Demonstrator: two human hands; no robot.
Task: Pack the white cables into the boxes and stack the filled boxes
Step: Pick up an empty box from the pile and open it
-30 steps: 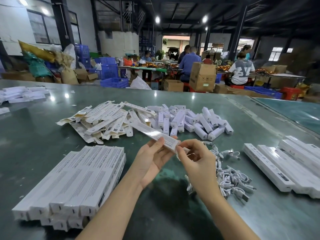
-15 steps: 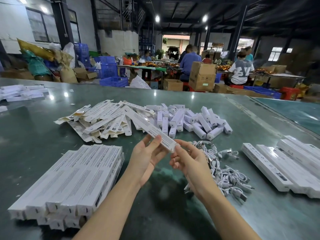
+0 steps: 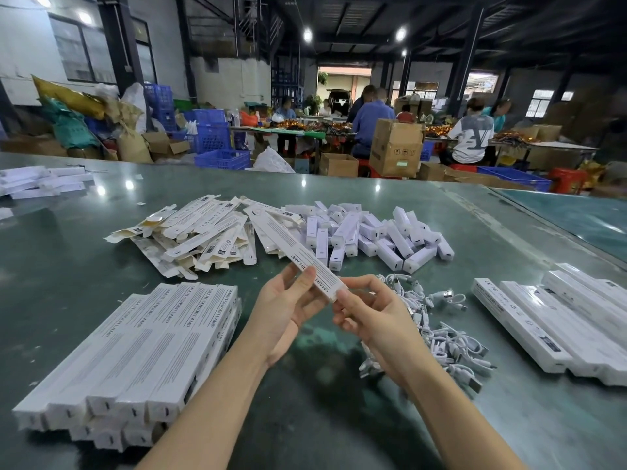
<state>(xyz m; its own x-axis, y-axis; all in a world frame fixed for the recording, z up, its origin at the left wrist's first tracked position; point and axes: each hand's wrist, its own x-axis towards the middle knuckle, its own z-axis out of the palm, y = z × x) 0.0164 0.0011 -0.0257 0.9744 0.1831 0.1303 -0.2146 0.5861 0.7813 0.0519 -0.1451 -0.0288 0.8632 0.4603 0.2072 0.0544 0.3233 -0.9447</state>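
left hand [image 3: 288, 308] pinching, right hand [image 3: 376, 317] fingers curled, forearms converging

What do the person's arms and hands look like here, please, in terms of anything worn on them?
Both forearms are bare up to the frame's bottom edge: no sleeves show. The left hand and right hand wear no gloves, and no rings, watch or wristbands are visible on them.

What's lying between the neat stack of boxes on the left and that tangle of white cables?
In the head view: only bare green table, crossed by the person's forearms.
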